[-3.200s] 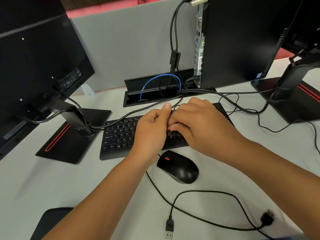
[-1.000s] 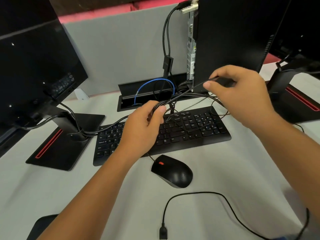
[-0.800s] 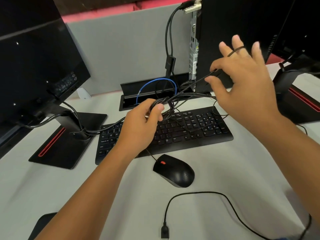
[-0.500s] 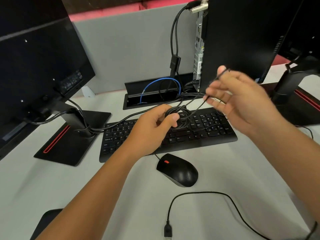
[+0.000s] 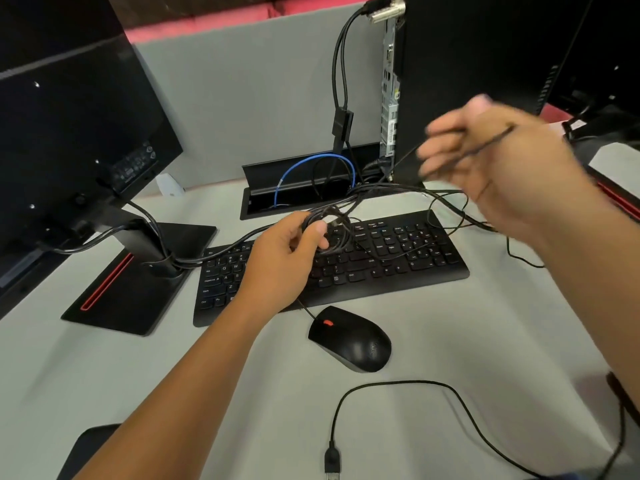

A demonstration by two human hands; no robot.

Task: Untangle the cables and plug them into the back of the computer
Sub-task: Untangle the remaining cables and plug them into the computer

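Keyboard [image 5: 398,251] key legends seem too blurred.

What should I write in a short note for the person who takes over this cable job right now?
Left hand grips the tangled cable bundle over the keyboard.
Right hand, blurred, holds one thin black cable, raised in front of the computer.
A loose USB plug lies at the near edge of the desk, beyond it the mouse.
Done: nothing loose plugged in.
Left: free the knot, plug into the computer's back.
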